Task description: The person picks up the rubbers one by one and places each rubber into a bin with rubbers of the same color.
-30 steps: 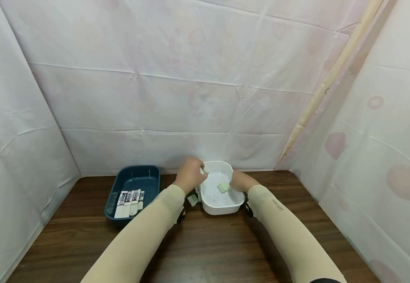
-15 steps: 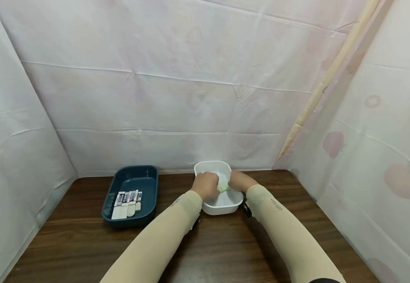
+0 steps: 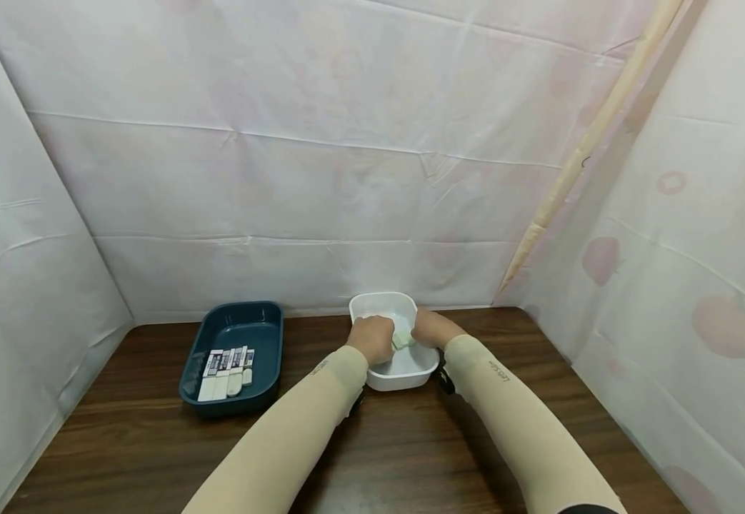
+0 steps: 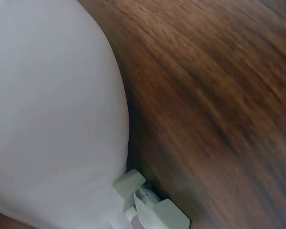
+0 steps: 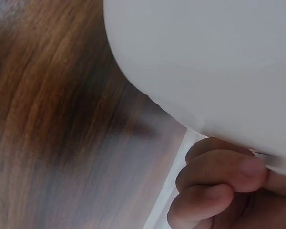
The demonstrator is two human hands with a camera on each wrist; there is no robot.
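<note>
Hands (image 3: 372, 337) (image 3: 426, 328) | both seemingly grip pale block (image 3: 402, 338) | white tub (image 3: 381, 303) | blue tray (image 3: 263, 318) left

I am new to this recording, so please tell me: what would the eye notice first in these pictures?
First, both hands, left hand and right hand, meet over the white tub at the far middle of the wooden table, holding a pale green piece between them. To its left, a dark blue tray holds a row of small bars.
</note>
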